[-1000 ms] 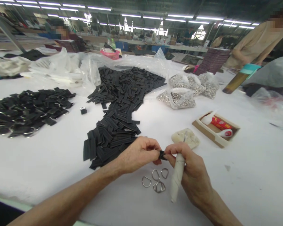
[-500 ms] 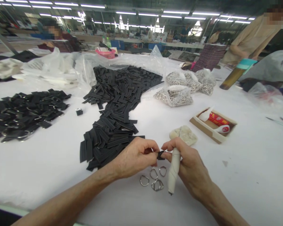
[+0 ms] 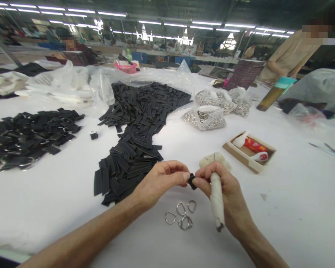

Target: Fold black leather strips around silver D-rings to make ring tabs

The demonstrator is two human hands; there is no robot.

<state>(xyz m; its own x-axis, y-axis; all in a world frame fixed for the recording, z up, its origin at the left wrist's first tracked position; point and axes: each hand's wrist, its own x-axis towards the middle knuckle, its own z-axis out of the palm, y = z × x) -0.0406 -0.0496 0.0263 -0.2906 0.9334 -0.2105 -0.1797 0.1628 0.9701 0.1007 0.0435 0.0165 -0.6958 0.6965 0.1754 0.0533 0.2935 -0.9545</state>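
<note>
Between my two hands is a small folded black strip (image 3: 192, 181). My left hand (image 3: 164, 180) pinches its left side with thumb and fingers. My right hand (image 3: 226, 190) grips its right side with thumb and forefinger and also holds a white wrapped tool (image 3: 217, 201), its dark tip pointing down. Several metal D-rings (image 3: 181, 209) lie on the white table (image 3: 139, 234) just below my hands. A large pile of black strips (image 3: 131, 156) spreads to the left of my left hand. Behind my right hand sits a pale lump (image 3: 215, 160), partly hidden.
Black pieces with rings (image 3: 30, 134) are heaped at the far left; a single one (image 3: 93, 135) lies apart. Bags of rings (image 3: 205, 117), an open box (image 3: 241, 158), scissors (image 3: 326, 149) and a bottle (image 3: 275, 95) are to the right. A person (image 3: 289, 56) stands behind.
The black piece has turned between my fingers and its folded face shows more. My right hand has shifted slightly right, and the white tool with it. The camera view has tilted a little.
</note>
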